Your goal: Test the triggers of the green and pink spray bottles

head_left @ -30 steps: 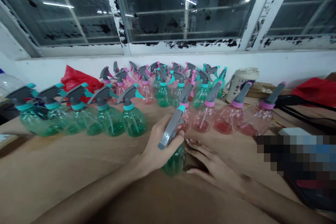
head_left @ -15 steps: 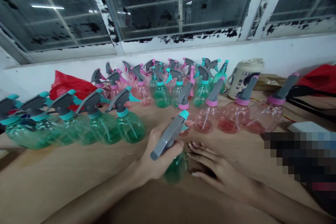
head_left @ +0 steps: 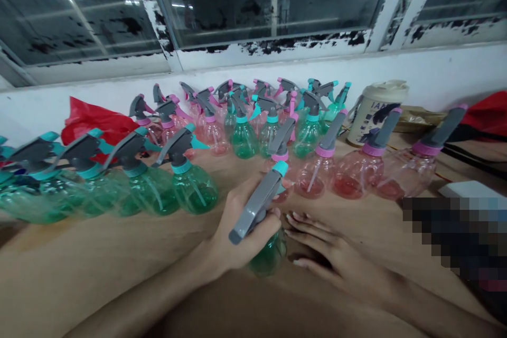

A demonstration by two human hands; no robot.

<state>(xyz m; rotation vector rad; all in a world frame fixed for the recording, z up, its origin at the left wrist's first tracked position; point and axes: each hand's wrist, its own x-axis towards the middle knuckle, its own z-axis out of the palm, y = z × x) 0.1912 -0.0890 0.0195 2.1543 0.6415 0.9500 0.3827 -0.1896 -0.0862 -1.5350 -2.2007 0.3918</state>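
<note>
My left hand [head_left: 241,227] is wrapped round the neck of a green spray bottle [head_left: 269,256], just below its grey trigger head with a teal nozzle. The bottle stands on the table, its head pointing away and to the right. Just right of it, my right hand [head_left: 328,248] rests with fingers stretched out, holding nothing. A row of green spray bottles [head_left: 196,190] is on the left. Beyond my hands stand several pink spray bottles [head_left: 311,177] with grey heads and pink collars.
More green and pink spray bottles [head_left: 243,137] crowd against the white wall. A red plastic bag [head_left: 95,124] lies behind the left row. At the right are a cream cup [head_left: 376,111] with a lid, a white box [head_left: 475,193] and another red item [head_left: 487,116].
The view has shifted slightly, spreading the bottle rows outward. My left hand keeps its hold on the green spray bottle, and my right hand stays flat beside it.
</note>
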